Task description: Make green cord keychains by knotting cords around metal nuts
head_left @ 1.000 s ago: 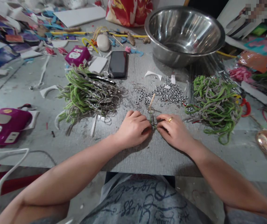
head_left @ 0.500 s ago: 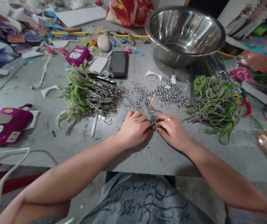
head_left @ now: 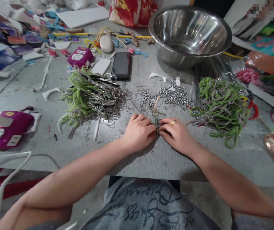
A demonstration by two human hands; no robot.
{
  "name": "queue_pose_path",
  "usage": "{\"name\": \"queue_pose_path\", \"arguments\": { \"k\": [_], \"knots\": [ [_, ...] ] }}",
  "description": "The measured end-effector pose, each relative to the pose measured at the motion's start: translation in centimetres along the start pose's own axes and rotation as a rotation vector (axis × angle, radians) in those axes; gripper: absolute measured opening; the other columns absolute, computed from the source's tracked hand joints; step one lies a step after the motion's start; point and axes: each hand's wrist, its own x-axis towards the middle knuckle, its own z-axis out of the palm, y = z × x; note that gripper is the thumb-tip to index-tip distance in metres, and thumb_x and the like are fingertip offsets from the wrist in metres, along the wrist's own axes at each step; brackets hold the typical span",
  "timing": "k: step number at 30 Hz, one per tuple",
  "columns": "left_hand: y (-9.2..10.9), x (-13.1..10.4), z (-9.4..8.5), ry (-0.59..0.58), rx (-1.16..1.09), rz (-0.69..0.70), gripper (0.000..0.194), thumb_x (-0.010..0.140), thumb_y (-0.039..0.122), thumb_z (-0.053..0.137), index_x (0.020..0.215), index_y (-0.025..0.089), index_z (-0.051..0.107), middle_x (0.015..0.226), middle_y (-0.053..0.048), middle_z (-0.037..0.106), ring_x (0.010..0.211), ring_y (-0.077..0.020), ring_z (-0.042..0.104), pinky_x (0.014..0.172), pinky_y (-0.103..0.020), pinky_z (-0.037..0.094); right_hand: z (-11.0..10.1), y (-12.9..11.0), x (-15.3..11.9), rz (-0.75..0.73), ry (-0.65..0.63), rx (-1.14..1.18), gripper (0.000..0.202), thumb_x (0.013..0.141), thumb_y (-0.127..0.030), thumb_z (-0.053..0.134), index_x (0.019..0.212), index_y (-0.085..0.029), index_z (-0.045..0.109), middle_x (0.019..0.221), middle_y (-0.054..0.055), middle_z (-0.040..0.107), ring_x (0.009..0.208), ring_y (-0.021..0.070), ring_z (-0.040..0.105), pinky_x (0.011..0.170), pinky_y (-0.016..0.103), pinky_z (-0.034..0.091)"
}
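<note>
Two forearms reach in from the near edge of a gray table [head_left: 139,164], elbows wide, as a person in a printed gray shirt [head_left: 148,204] brings both hands together over a small dark strand [head_left: 157,125]. The strand lies on the tabletop directly between the fingertips, partly covered by them. The left hand [head_left: 139,132], back upward and wrist low, has its fingers curled in, thumb tucked beneath, tips at the strand's left side. The right hand [head_left: 178,134], a gold ring [head_left: 174,122] on one finger, faces it with index finger and thumb bent toward the strand's right side, a slight gap between them. The contact is too small to tell whether either hand pinches the strand or only touches it. Just beyond the fingers, a thin wooden stick [head_left: 156,103] slants beside the strand's far end, with loose metal nuts [head_left: 175,95] scattered behind it. Green-and-gray cords flank the hands: a left bundle [head_left: 77,92] with metal rings near the left hand, and a right tangle [head_left: 223,105] beside the other. Farther back sit a dark phone [head_left: 122,65], a purple box [head_left: 80,57] and a large steel bowl [head_left: 177,59]; a second purple device [head_left: 7,131] stands at far left, well apart from the hands, above a white cable [head_left: 10,172].
</note>
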Motion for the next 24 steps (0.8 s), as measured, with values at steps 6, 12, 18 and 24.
{"name": "queue_pose_path", "arguments": {
  "k": [6, 12, 18, 24],
  "knots": [
    [0.1, 0.0, -0.5, -0.037, -0.036, -0.018, 0.016, 0.079, 0.026, 0.052, 0.069, 0.02, 0.063, 0.068, -0.001, 0.062, 0.076, -0.0196, 0.05, 0.071, -0.036, 0.029, -0.1, -0.1, -0.1, 0.01, -0.022, -0.006, 0.014, 0.084, -0.029, 0.056, 0.091, -0.018, 0.061, 0.101, 0.009, 0.064, 0.093, 0.0236, 0.058, 0.08, 0.04, 0.044],
    [0.1, 0.0, -0.8, -0.068, -0.066, -0.028, 0.017, 0.079, 0.025, 0.05, 0.068, 0.02, 0.063, 0.069, -0.001, 0.063, 0.077, -0.019, 0.051, 0.073, -0.036, 0.03, 0.3, 0.0, -0.1, -0.001, -0.013, -0.033, 0.012, 0.084, -0.027, 0.055, 0.089, -0.019, 0.062, 0.101, 0.009, 0.063, 0.094, 0.0231, 0.057, 0.08, 0.04, 0.043],
    [-0.6, 0.2, -2.5, -0.167, -0.138, -0.02, 0.013, 0.075, 0.021, 0.051, 0.068, 0.019, 0.062, 0.081, -0.001, 0.063, 0.08, -0.0176, 0.051, 0.076, -0.034, 0.032, 0.4, 0.0, -0.1, 0.016, -0.002, -0.022, 0.01, 0.083, -0.026, 0.056, 0.087, -0.018, 0.062, 0.1, 0.009, 0.063, 0.094, 0.0234, 0.057, 0.081, 0.041, 0.044],
    [-1.2, 0.5, -3.9, -0.276, -0.059, -0.04, 0.011, 0.072, 0.02, 0.05, 0.064, 0.017, 0.058, 0.078, -0.004, 0.059, 0.078, -0.019, 0.05, 0.071, -0.033, 0.034, 0.2, 0.0, -0.2, 0.006, -0.012, -0.023, 0.01, 0.083, -0.025, 0.055, 0.087, -0.019, 0.061, 0.102, 0.009, 0.062, 0.095, 0.0235, 0.057, 0.082, 0.042, 0.043]
  ]
}}
